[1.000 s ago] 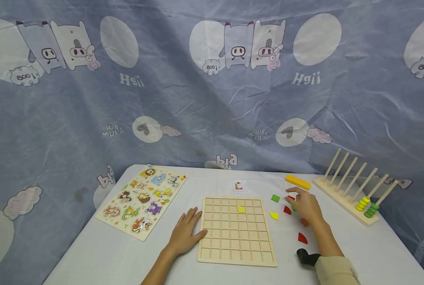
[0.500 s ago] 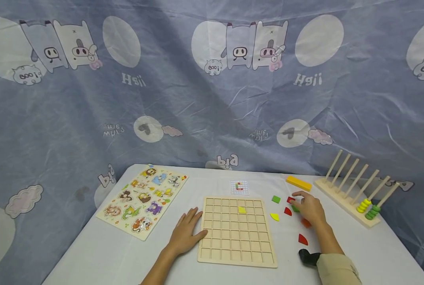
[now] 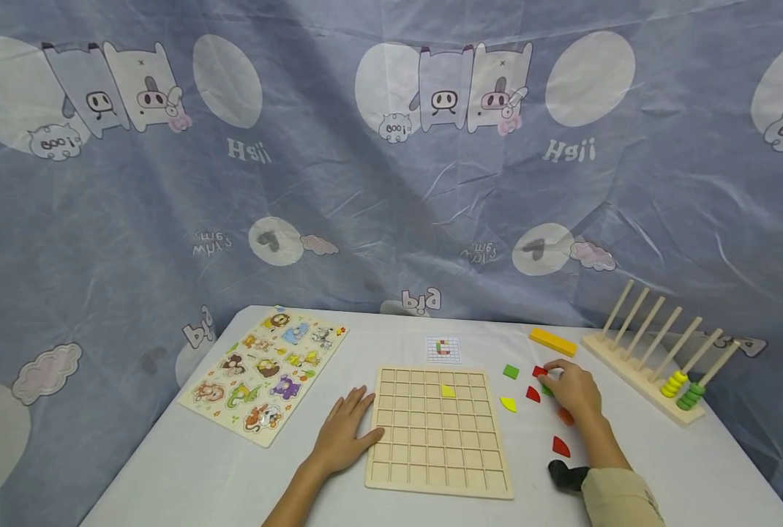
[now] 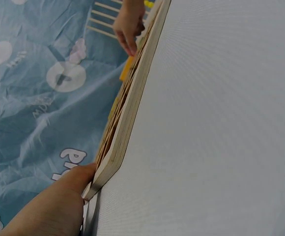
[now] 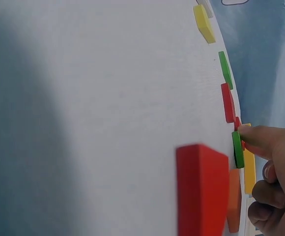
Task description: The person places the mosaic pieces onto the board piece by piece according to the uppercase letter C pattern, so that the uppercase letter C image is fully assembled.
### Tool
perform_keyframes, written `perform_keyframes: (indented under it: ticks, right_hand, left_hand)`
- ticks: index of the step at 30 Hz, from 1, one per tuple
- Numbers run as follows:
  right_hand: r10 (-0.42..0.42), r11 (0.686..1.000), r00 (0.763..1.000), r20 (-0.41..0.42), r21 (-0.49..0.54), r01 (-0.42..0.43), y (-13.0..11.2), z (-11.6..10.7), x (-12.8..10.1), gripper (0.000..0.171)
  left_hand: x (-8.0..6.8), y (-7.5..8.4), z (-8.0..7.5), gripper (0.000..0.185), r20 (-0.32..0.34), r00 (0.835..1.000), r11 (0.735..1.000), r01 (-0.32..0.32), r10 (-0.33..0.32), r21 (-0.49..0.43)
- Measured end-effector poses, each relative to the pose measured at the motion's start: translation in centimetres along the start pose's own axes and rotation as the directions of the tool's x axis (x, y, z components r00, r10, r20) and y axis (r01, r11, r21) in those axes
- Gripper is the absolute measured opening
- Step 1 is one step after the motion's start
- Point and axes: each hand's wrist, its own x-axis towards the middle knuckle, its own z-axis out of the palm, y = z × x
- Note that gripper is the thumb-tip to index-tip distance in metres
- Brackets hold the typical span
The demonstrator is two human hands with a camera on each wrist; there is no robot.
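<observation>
My left hand (image 3: 342, 435) lies flat with straight fingers beside a wooden grid board (image 3: 373, 468), its thumb on the board's left edge. One yellow square tile (image 3: 448, 391) sits in a cell of that board. To the right of it, my right hand (image 3: 576, 388) pinches a small red square tile (image 3: 539, 371) between thumb and index finger, low over the table. A green tile (image 5: 238, 150) is just below those fingers, partly hidden in the head view. Around the hand lie a green square (image 3: 511, 372), a yellow quarter-circle (image 3: 508, 404), red quarter-circles (image 3: 533, 394) and an orange-red tile (image 3: 566, 416).
A small pattern card (image 3: 443, 350) lies behind the board. At left is an animal puzzle board (image 3: 233, 412). A yellow bar (image 3: 552, 341) and a wooden peg rack (image 3: 642, 375) with yellow and green rings stand at right. A black object (image 3: 566, 476) sits at the right wrist.
My right hand has come down onto the red square tile, and its thumb and index finger have closed on it. The left hand has stayed at the board's edge.
</observation>
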Motion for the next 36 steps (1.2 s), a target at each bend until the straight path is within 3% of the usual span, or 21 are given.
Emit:
perform_keyframes:
  ticks: [10,28,36]
  right_hand:
    - [0.091,0.996,0.996,-0.014,-0.019,-0.092,0.6,0.4,0.1,0.042]
    - [0.067,0.997,0.998,-0.008,-0.045,-0.067,0.6,0.4,0.0,0.047]
    - [0.001,1.0,0.998,-0.069,0.007,0.0,-1.8,-0.1,-0.7,0.045]
  left_hand:
    - [-0.2,0.0,0.1,0.07,0.01,1.0,1.0,0.015,-0.015,-0.016]
    - [0.0,-0.1,0.2,0.07,0.013,1.0,1.0,0.017,-0.017,-0.009]
    - [0.1,-0.2,0.1,0.069,0.008,1.0,1.0,0.006,-0.006,-0.006]
